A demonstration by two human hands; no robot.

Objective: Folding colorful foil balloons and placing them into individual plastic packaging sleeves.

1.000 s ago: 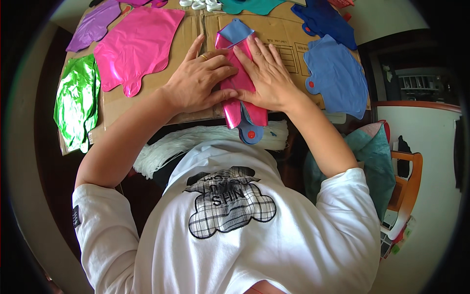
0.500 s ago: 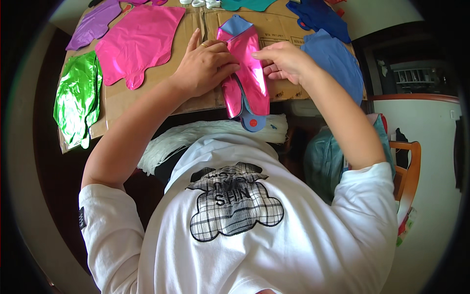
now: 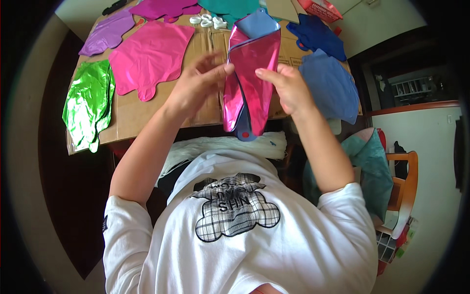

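A folded foil balloon [image 3: 255, 73], shiny pink outside with matte blue showing at its top fold and bottom tab, is held up over the near edge of the cardboard. My right hand [image 3: 292, 89] pinches its right side, thumb in front and fingers partly hidden behind. At its left edge is my left hand [image 3: 196, 87], fingers apart and somewhat blurred, the thumb tip close to the foil; whether it touches I cannot tell. To the left lie a flat pink balloon [image 3: 152, 54] and a shiny green one [image 3: 88, 100]. A light blue balloon [image 3: 329, 85] lies to the right.
Cardboard [image 3: 169, 108] covers the table. Along its far side are a purple balloon [image 3: 107, 32], a magenta one [image 3: 164, 7], white ring-shaped pieces [image 3: 208, 21], a teal balloon [image 3: 230, 6] and a dark blue one [image 3: 318, 36]. A wooden chair [image 3: 409, 181] stands at the right.
The folded pink balloon has been raised off the cardboard and tilted. My left hand has come off its surface to the left edge, while my right hand now grips its right side.
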